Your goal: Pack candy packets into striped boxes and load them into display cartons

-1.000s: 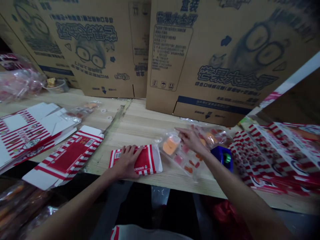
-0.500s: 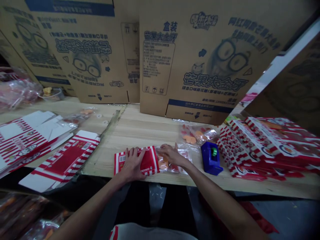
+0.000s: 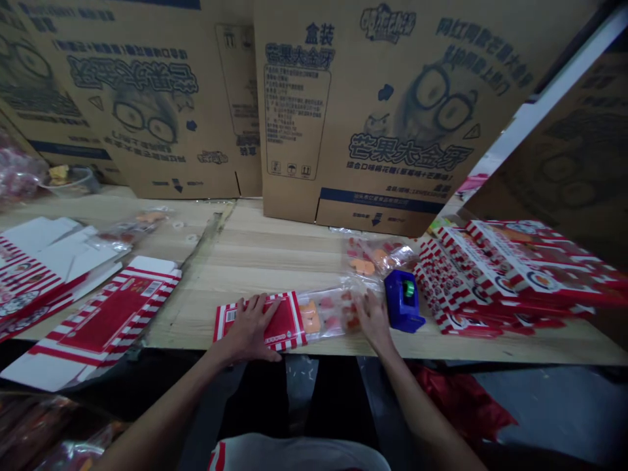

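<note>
A red-and-white striped box [image 3: 287, 322] lies flat near the table's front edge. My left hand [image 3: 251, 329] rests on it with its fingers spread. Out of the box's right end extends a clear candy packet [image 3: 330, 313] with orange and pink pieces inside. At the packet's far right end is my right hand [image 3: 373, 318], its fingers bent over the plastic and partly blurred, so its grip is unclear. Just right of that hand stands a blue tape dispenser [image 3: 403, 302] with a green roll.
Flat striped boxes [image 3: 110, 307] lie at the left. Filled striped boxes [image 3: 510, 268] are stacked at the right. More candy packets [image 3: 380, 252] lie behind the dispenser. Large cardboard cartons [image 3: 353, 118] stand along the back. A plastic bowl [image 3: 73, 183] is at the far left.
My right hand has moved right, from beside the box opening to the packet's far end. More of the packet shows. My left hand remains on the box. The view has shifted slightly.
</note>
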The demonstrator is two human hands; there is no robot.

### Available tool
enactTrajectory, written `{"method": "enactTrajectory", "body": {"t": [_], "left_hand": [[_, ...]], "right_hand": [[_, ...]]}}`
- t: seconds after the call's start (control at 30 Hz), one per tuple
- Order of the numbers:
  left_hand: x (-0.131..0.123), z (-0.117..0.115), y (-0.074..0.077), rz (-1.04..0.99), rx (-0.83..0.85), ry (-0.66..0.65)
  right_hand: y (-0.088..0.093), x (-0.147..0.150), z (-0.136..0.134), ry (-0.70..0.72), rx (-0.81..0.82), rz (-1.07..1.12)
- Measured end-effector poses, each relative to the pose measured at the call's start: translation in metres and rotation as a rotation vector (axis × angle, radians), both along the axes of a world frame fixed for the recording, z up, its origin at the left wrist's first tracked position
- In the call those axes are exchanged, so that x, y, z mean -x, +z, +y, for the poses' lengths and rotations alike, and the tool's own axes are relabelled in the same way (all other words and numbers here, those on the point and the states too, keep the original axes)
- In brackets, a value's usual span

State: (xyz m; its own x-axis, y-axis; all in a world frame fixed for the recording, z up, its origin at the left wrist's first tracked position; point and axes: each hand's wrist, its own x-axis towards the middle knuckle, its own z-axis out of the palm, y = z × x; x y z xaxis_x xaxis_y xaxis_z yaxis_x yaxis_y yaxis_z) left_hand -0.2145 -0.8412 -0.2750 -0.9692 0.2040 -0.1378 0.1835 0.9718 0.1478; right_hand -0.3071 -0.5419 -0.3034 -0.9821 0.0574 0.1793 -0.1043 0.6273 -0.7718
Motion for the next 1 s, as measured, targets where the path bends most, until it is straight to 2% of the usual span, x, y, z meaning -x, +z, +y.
{"method": "enactTrajectory", "body": {"t": [0.03, 0.07, 0.17, 0.2, 0.23, 0.33, 0.37, 0.43, 0.5, 0.57, 0.67, 0.73, 0.8, 0.87, 1.0], "left_hand": [[0.0, 0.004, -0.001, 0.031, -0.009, 0.005], [0.0, 0.01, -0.001, 0.062, -0.02, 0.002], [0.002, 0.029, 0.003, 0.125, -0.043, 0.009], [0.002, 0.035, 0.006, 0.14, -0.047, 0.032], [0.001, 0.04, 0.01, 0.158, -0.051, 0.079], [-0.008, 0.053, 0.023, 0.23, -0.085, 0.305], [-0.014, 0.056, 0.026, 0.251, -0.114, 0.372], [-0.025, 0.062, 0.027, 0.27, -0.22, 0.453], [-0.038, 0.065, 0.022, 0.266, -0.431, 0.466], [-0.048, 0.064, 0.014, 0.216, -0.769, 0.456], [-0.061, 0.062, 0.003, 0.02, -1.342, 0.42], [-0.068, 0.063, -0.001, -0.094, -1.579, 0.397], [-0.075, 0.065, -0.004, -0.148, -1.685, 0.399], [-0.08, 0.068, -0.007, -0.2, -1.723, 0.4], [-0.079, 0.071, -0.009, -0.203, -1.642, 0.386]], "right_hand": [[-0.001, -0.009, 0.001, 0.011, 0.042, -0.049], [-0.001, -0.019, -0.002, 0.08, 0.107, -0.119], [0.004, -0.047, -0.03, 0.419, 0.383, -0.279], [0.007, -0.054, -0.041, 0.467, 0.452, -0.272], [0.01, -0.06, -0.049, 0.447, 0.49, -0.223], [0.018, -0.075, -0.063, 0.171, 0.539, 0.0], [0.02, -0.079, -0.065, 0.117, 0.583, 0.012], [0.023, -0.085, -0.065, 0.11, 0.724, -0.071], [0.026, -0.09, -0.063, 0.138, 0.855, -0.181], [0.027, -0.092, -0.055, 0.166, 0.925, -0.247], [0.024, -0.096, -0.037, 0.265, 0.933, -0.337], [0.017, -0.1, -0.024, 0.31, 0.883, -0.38], [0.01, -0.105, -0.015, 0.323, 0.803, -0.39], [0.006, -0.11, -0.01, 0.324, 0.697, -0.365], [0.011, -0.113, -0.011, 0.427, 0.539, -0.284]]}}
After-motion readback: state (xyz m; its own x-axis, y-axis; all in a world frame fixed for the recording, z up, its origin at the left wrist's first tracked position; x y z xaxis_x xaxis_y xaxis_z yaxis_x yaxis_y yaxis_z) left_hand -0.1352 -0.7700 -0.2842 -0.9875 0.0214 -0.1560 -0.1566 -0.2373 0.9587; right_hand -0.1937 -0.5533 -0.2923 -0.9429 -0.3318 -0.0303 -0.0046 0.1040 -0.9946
